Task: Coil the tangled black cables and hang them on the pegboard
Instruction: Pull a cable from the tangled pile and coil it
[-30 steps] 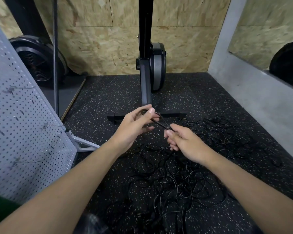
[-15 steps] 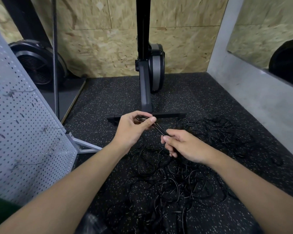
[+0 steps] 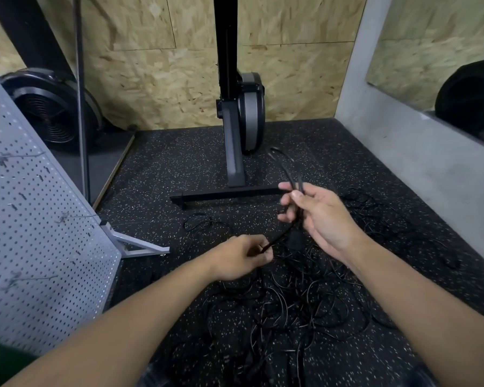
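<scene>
Head view, hands first: right hand raised and forward, palm turned leftward, fingers partly curled around doubled strands of a black cable; the fingertips are motion-blurred, so the exact pinch cannot be made out; the strands rise out of the top of the hand in a narrow loop, clear of the floor. Left hand lower and nearer the body, back of hand up, fingers curled tight and gripping the same black cable where it slants down from the right hand; both forearms bare, reaching in from the bottom corners, the hands apart with the cable stretched between them.

Tangled cables: loose black heap on the floor directly beneath and beyond both hands, spreading rightward; one small separate loop lies to the heap's left.

Pegboard: grey, perforated, standing tilted at far left on a grey foot; wire hooks bare.

Beyond: black exercise machine upright on a crossbar base; fan at back left; chipboard wall behind.
</scene>
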Tool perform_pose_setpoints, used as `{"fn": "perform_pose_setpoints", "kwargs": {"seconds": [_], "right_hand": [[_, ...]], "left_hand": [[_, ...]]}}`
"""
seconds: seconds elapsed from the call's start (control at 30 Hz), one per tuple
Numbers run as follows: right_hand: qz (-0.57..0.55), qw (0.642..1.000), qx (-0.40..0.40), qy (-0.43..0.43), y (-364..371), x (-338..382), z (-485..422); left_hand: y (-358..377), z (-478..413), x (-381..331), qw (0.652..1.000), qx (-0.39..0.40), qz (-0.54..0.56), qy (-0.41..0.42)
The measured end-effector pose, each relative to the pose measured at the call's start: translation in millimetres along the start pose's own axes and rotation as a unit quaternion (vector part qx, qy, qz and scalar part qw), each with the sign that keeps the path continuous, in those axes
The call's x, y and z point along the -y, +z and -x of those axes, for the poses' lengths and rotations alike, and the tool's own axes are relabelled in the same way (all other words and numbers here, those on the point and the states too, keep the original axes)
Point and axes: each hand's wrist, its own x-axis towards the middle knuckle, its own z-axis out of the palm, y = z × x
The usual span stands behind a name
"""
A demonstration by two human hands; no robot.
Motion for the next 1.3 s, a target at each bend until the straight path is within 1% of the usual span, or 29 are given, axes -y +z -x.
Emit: {"fn": "perform_pose_setpoints", "kwargs": {"seconds": [0.07, 0.13, 0.2, 0.27, 0.33, 0.4, 0.47, 0.53, 0.6, 0.67, 0.7, 0.77, 0.83, 0.97, 1.1, 1.2, 1.3], "right_hand": [[0.023, 0.999, -0.042, -0.010, -8, -1, -5], [0.104, 0.990, -0.090, -0.009, -19, -5, -11], [0.227, 0.966, -0.120, 0.006, -29, -11, -14], [0.324, 0.937, -0.124, 0.031, -35, -14, -14], [0.387, 0.914, -0.106, 0.052, -33, -13, -10], [0.414, 0.905, -0.068, 0.073, -25, -10, -6], [0.439, 0.894, -0.026, 0.092, -14, -9, -2], [0.445, 0.889, 0.018, 0.108, -5, -7, 3], [0.430, 0.892, 0.071, 0.123, 1, -5, 8], [0.458, 0.875, 0.120, 0.100, 5, -4, 13], [0.479, 0.865, 0.128, 0.080, 7, -4, 14], [0.502, 0.854, 0.127, 0.053, 7, -7, 12], [0.514, 0.847, 0.129, 0.048, 7, -9, 11], [0.560, 0.818, 0.130, 0.016, 9, -14, 9], [0.586, 0.798, 0.138, -0.005, 11, -18, 10], [0.568, 0.811, 0.139, 0.017, 12, -17, 12], [0.563, 0.810, 0.163, 0.026, 15, -10, 15]], "left_hand": [[-1, -2, 2, 1.000, -0.006, -0.024, -0.015], [-3, -1, 2, 0.998, -0.029, -0.059, -0.008], [-8, -1, -2, 0.994, -0.087, -0.068, 0.023], [-13, 0, -8, 0.981, -0.162, -0.077, 0.071], [-17, 1, -17, 0.963, -0.227, -0.090, 0.113], [-20, 5, -26, 0.947, -0.280, -0.069, 0.142], [-24, 7, -30, 0.934, -0.323, -0.035, 0.147], [-30, 8, -30, 0.928, -0.348, 0.005, 0.134], [-33, 8, -26, 0.926, -0.359, 0.025, 0.116], [-34, 8, -21, 0.927, -0.361, 0.020, 0.104], [-34, 8, -19, 0.928, -0.358, 0.019, 0.098], [-34, 8, -16, 0.930, -0.357, 0.018, 0.088], [-34, 7, -14, 0.930, -0.357, 0.012, 0.087], [-31, 4, -14, 0.933, -0.348, 0.011, 0.093], [-32, 3, -12, 0.938, -0.339, 0.015, 0.075], [-35, 4, -9, 0.949, -0.314, 0.010, 0.034], [-38, 9, -5, 0.962, -0.271, 0.035, -0.004]]}}
